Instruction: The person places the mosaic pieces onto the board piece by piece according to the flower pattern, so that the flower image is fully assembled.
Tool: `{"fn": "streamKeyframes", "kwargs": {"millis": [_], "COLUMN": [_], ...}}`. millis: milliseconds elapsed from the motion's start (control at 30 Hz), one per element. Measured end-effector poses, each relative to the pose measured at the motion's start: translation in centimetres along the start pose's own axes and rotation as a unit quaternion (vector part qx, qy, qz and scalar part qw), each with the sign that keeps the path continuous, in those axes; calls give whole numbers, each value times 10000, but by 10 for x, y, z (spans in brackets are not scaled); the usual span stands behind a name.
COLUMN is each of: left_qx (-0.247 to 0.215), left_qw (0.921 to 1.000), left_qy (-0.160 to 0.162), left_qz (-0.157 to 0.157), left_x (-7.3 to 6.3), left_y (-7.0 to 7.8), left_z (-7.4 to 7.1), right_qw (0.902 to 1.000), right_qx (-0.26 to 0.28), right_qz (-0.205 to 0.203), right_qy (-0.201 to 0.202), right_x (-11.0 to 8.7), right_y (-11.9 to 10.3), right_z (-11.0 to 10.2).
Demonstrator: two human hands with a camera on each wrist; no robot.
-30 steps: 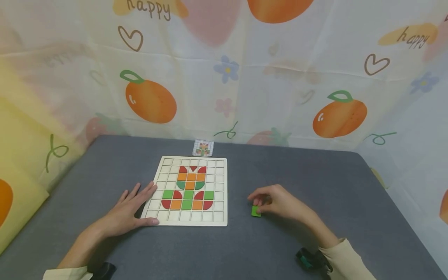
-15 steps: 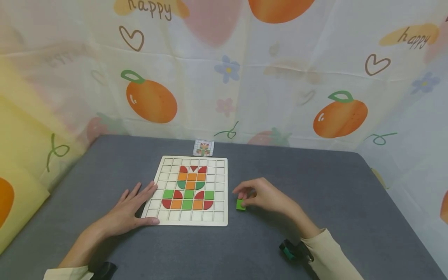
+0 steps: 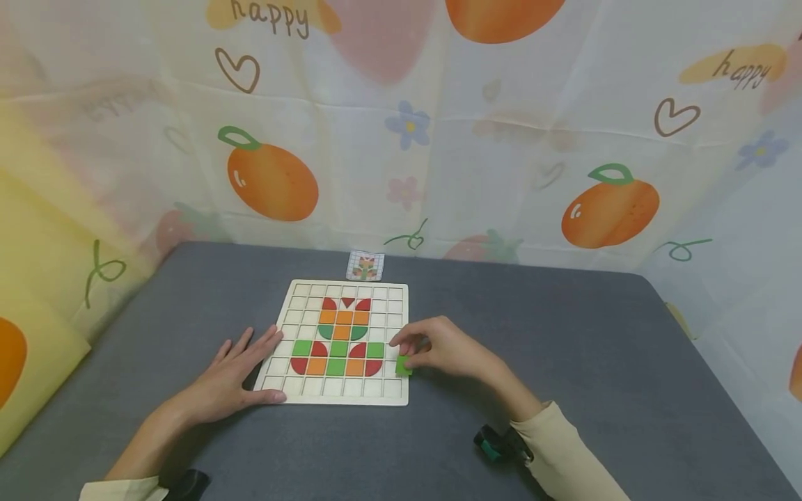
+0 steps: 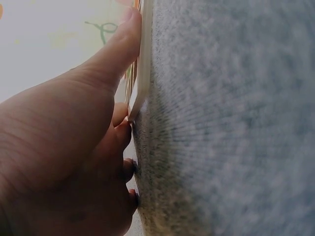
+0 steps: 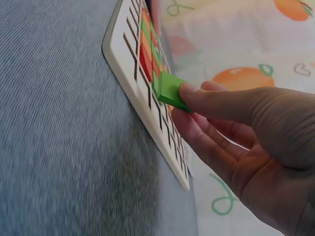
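Note:
A white grid board (image 3: 301, 390) lies on the grey table, with red, orange and green tiles set in its cells in a flower-like pattern. My left hand (image 3: 232, 379) rests at the board's left side, fingers spread and straight, the thumb on the near left corner; in the left wrist view the thumb (image 4: 110, 54) lies along the board's edge. Between thumb and fingertips my right hand (image 3: 447, 351) pinches a green square tile (image 5: 172, 89) over the board's right edge. In the head view that tile stands just right of the placed red and green pieces.
A small card (image 3: 365, 266) printed with a similar flower pattern lies behind the board. The grey table (image 3: 564, 334) extends to both sides. A fruit-printed cloth (image 3: 489, 160) hangs behind it. Dark wrist devices sit under both forearms.
My right hand has moved left with the green tile, from the bare table to over the board's right edge. My left hand and the board have stayed put.

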State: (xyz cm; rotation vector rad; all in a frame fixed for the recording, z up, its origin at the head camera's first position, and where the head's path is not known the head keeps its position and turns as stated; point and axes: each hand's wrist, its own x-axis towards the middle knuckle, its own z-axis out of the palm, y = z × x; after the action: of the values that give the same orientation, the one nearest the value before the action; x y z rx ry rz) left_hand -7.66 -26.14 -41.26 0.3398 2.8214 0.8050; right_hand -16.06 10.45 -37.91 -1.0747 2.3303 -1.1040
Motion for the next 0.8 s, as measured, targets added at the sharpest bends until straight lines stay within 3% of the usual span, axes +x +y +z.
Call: {"fn": "streamKeyframes", "kwargs": {"millis": [467, 800], "left_qx": [-111, -19], "left_qw": [9999, 10000], "left_qy": [-7, -5], "left_qz": [5, -12], "left_x": [1, 3], "left_y": [0, 0], "left_z": [-1, 1], "right_qw": [9992, 9990], "right_qx": [-48, 47], "right_qz": [-390, -401], "right_qy": [-63, -178], "right_x": [27, 50], "right_y": [-19, -35], "right_z": [24, 52]}}
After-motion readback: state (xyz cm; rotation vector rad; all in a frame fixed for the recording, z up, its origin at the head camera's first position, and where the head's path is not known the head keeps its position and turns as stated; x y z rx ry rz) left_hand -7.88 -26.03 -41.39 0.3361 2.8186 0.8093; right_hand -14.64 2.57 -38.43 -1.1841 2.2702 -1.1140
